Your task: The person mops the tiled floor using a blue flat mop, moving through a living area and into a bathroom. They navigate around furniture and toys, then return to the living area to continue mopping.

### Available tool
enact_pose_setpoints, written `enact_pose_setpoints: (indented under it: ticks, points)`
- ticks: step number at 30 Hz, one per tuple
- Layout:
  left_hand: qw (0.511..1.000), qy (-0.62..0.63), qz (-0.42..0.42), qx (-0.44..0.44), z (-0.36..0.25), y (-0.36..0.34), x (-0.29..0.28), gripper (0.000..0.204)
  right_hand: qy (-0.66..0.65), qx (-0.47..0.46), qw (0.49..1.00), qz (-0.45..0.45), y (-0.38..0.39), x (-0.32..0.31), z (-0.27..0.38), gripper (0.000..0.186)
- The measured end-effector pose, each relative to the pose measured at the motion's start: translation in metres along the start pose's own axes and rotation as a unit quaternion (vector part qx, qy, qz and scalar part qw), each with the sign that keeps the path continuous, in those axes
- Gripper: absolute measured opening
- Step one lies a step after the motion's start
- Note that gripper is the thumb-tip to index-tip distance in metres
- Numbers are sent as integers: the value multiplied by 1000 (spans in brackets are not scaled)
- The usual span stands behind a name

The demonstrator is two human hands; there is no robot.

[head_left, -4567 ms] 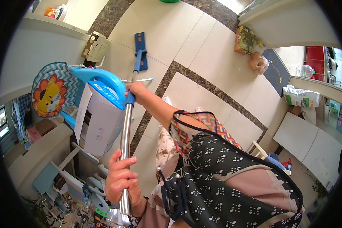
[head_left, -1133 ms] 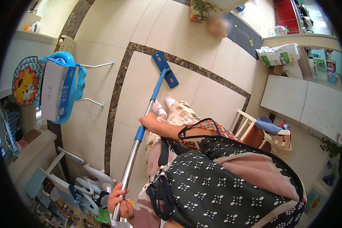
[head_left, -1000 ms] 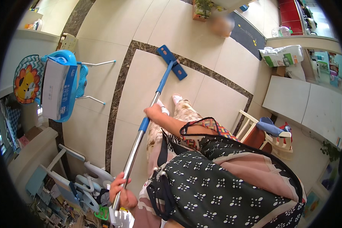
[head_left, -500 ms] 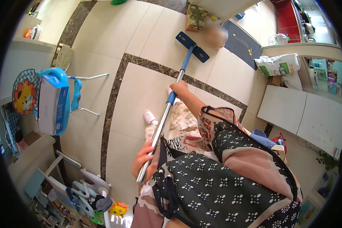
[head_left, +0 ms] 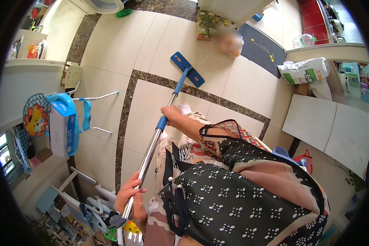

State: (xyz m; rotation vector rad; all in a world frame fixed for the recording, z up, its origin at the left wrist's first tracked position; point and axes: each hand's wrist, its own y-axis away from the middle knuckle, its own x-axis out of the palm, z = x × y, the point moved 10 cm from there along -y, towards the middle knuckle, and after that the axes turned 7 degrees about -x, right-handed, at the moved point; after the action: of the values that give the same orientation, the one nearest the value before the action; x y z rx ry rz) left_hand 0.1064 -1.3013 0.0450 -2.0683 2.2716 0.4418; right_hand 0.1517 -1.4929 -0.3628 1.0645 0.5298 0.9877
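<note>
A flat mop with a blue rectangular head and a silver pole slants across the view. Its head lies on the pale tiles at the edge of a dark marbled border strip. My right hand is wrapped round the pole near its blue collar, partway down. Closer to the pole's top end, my left hand is closed round it at the lower left. My feet stand beside the pole, below the mop head. Small pale specks lie on the tiles to the right of the head.
On the left, a blue folding child's chair holds a blue-and-white box. A patterned carton stands at the far wall, beside a dark mat. White cabinets and a white-green bag line the right.
The mop head has slid left and nearer to me. Both hands have moved left and down with the pole, still gripping it. The pale specks now show on the tiles.
</note>
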Motion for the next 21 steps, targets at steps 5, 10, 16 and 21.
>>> enact_pose_setpoints:
  ticks: [5, 10, 16, 21]
  points:
    - [999, -28, -1, 34, -56, -11, 20, 12, -23, 28, 998, 56, 18, 3, 15, 14]
    - [990, -78, 56, 106, -73, -35, 53, 9, -6, -3, 998, 66, 12, -10, 45, 17]
    - [995, 0, 6, 97, -86, -69, 70, 9, -27, -21, 998, 48, 0, -21, 84, 19]
    - [996, 42, -19, 72, -58, -82, 54, 8, -48, -32, 998, 8, -22, -21, 91, 19]
